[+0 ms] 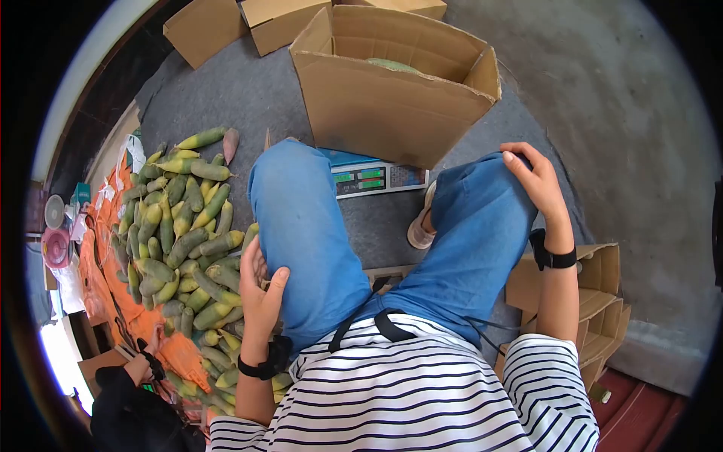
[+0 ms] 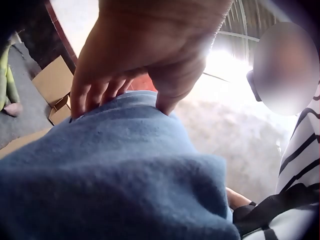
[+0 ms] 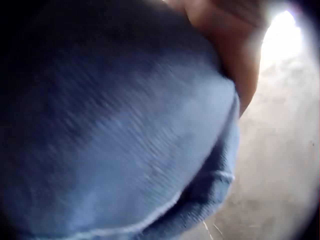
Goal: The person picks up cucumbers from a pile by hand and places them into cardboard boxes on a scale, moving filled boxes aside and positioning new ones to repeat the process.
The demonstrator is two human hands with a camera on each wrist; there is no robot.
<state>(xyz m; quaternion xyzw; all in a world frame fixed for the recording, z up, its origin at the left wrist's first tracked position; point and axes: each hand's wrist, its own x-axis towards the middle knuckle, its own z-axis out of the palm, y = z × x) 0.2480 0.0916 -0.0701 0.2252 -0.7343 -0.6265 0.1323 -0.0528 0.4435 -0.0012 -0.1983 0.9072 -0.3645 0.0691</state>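
My left hand (image 1: 262,297) rests against the side of my left thigh in blue jeans (image 1: 297,218), right next to a heap of green radishes (image 1: 184,245). In the left wrist view, the fingers and thumb of that hand (image 2: 145,45) lie spread over the denim. On the other knee rests my right hand (image 1: 538,184), its fingers partly bent over the top; the right wrist view shows just part of this hand (image 3: 232,45) against the cloth. Beyond my knees a cardboard box (image 1: 384,109) stands on a digital scale (image 1: 369,179), with something green (image 1: 393,65) inside.
More cardboard boxes (image 1: 282,22) stand at the back, and opened cartons (image 1: 595,301) lie at my right. A reddish radish (image 1: 231,145) sits at the heap's far edge. Orange sheeting (image 1: 102,256) runs along the left, where another person's hand (image 1: 156,339) shows.
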